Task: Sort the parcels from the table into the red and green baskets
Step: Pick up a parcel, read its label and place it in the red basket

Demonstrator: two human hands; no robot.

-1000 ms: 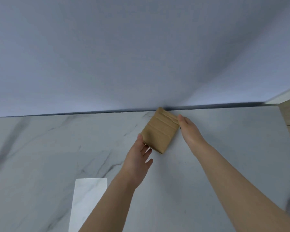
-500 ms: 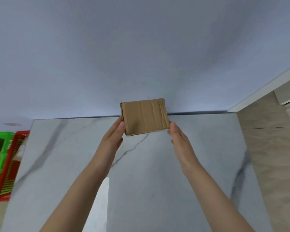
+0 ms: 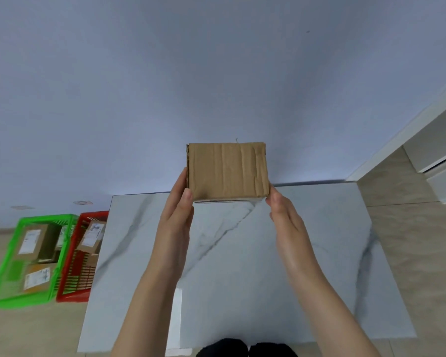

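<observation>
I hold a brown cardboard parcel [image 3: 227, 171] up in the air above the far edge of the marble table [image 3: 307, 253], its plain creased face toward me. My left hand [image 3: 177, 217] grips its left edge, my right hand [image 3: 285, 215] presses its lower right corner. On the floor to the left, the red basket [image 3: 74, 284] stands just beside the green basket [image 3: 3, 284], both holding labelled parcels.
</observation>
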